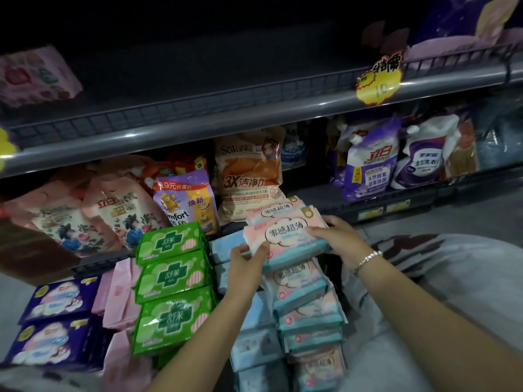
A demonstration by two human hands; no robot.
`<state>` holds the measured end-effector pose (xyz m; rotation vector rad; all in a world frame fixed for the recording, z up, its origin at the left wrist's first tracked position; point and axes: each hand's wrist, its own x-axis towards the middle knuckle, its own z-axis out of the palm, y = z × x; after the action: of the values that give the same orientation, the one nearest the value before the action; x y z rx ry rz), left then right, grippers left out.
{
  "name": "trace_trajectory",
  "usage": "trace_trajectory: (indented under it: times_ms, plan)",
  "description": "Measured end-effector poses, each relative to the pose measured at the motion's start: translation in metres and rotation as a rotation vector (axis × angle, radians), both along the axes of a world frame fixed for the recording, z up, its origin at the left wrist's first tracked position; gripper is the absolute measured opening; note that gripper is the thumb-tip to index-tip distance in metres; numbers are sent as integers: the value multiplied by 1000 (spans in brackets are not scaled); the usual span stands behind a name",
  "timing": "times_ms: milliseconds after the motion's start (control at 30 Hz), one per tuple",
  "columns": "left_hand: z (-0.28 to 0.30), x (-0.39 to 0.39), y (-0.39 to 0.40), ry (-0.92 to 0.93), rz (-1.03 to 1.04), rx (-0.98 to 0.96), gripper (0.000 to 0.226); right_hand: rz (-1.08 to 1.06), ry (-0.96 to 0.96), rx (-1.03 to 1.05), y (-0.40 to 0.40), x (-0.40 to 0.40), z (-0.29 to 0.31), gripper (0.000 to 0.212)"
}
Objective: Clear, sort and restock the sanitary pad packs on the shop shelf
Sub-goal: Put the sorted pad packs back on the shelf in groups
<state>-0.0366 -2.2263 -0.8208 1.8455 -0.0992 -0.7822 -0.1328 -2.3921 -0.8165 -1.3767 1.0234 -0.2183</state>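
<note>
Crouched low, a person's left hand [245, 258] and right hand [336, 236] grip a pink-and-teal pad pack [285, 239] above stacked packs [305, 304] below the shelf [198, 128].

A grey metal shelf [198, 120] with a wire rail runs above the hands, its upper deck dark and dim. A yellow price tag [379, 80] hangs on its edge, up and right. Beyond the hands stand detergent pouches [249, 176]. Grey floor [467, 210] lies right.
</note>
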Motion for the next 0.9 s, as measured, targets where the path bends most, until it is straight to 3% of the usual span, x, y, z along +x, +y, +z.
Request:
trace_trajectory:
  times_ms: [133, 300, 433, 667, 900]
  plan:
    - [6, -2, 1, -35, -3, -28, 47, -2, 3, 31, -6, -5, 10, 35]
    - [-9, -21, 12, 154, -28, 45, 43, 211, 192, 67, 4, -29, -3, 16]
    - [-20, -33, 14, 235, 65, -19, 42, 147, 143, 131, 24, -38, -15, 46]
    - [-12, -24, -7, 198, 28, -75, 38, -8, 12, 86, 10, -34, -13, 42]
    - [-5, -13, -21, 105, 45, -86, 35, -10, -28, 57, 11, -16, -13, 38]
